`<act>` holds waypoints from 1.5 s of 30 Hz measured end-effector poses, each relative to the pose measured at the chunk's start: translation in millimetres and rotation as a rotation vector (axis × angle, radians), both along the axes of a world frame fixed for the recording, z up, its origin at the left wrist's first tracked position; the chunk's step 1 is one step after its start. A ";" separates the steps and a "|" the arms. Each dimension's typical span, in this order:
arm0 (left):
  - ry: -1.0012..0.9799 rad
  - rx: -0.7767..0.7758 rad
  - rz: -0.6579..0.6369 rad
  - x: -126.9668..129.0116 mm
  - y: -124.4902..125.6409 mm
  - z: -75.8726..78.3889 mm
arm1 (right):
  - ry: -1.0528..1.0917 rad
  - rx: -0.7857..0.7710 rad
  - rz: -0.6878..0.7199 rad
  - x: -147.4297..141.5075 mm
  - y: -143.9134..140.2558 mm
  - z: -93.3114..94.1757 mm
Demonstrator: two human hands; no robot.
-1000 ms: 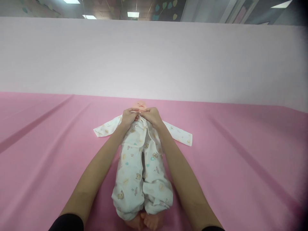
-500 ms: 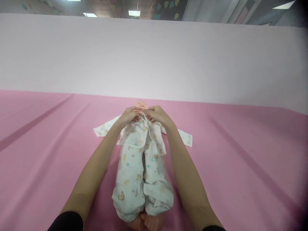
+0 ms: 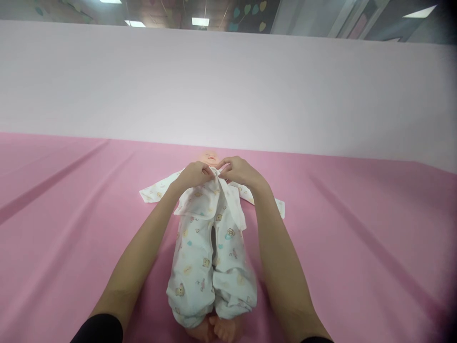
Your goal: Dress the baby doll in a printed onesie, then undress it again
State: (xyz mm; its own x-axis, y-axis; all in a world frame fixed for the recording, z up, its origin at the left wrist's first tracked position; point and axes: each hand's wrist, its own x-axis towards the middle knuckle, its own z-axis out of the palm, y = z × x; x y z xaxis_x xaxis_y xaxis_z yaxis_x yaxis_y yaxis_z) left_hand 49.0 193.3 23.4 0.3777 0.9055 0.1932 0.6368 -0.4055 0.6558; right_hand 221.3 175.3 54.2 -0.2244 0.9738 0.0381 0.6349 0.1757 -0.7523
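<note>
One doll point(image 3: 210, 158): face up on pink sheet point(image 3: 357, 267).
Shirt point(image 3: 199, 202): over doll's chest, sleeves spread either side.
Pants point(image 3: 192, 267): on doll's legs.
Left hand point(image 3: 194, 175): I've got shirt collar pinched, below doll's chin.
Right hand point(image 3: 240, 171): fingers slightly parted beside collar; can't tell if I've got cloth.

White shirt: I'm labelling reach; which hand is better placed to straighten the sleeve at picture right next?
Likely the right hand: its forearm hides part of that sleeve; the left hand is farther.
</note>
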 end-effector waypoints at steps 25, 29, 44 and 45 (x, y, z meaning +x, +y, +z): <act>-0.346 -0.311 -0.028 9.8 2.6 -1.4 | 0.236 0.018 0.016 6.0 -4.2 2.0; -0.376 -0.332 -0.050 9.2 -1.9 1.5 | 0.263 0.000 0.036 4.8 -5.8 2.1; -0.404 -0.335 0.050 10.7 0.3 -1.1 | 0.022 0.164 -0.037 -5.8 1.0 -7.3; -0.411 -0.334 0.065 11.2 0.1 -1.0 | 0.004 0.182 -0.036 -7.0 1.4 -8.0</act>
